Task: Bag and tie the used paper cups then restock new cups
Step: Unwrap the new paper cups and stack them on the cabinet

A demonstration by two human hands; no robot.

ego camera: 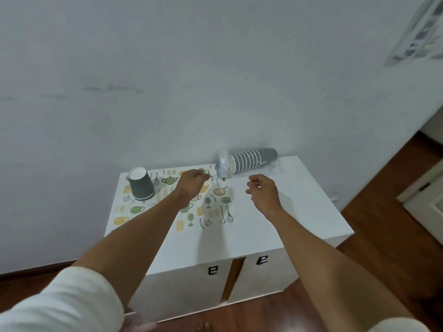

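Both hands above cabinet top (311,202), empty: left hand (191,185) loosely curled, right hand (262,190) half-open. Sleeved cup stack (251,160) lies at back edge; upturned cup (141,185) near back-left corner.

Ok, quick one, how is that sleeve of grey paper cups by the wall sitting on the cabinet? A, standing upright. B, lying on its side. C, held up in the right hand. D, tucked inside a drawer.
B: the stack of grey cups lies on its side on the cabinet top near the wall, its clear plastic wrap loose at one end, with neither hand touching it.
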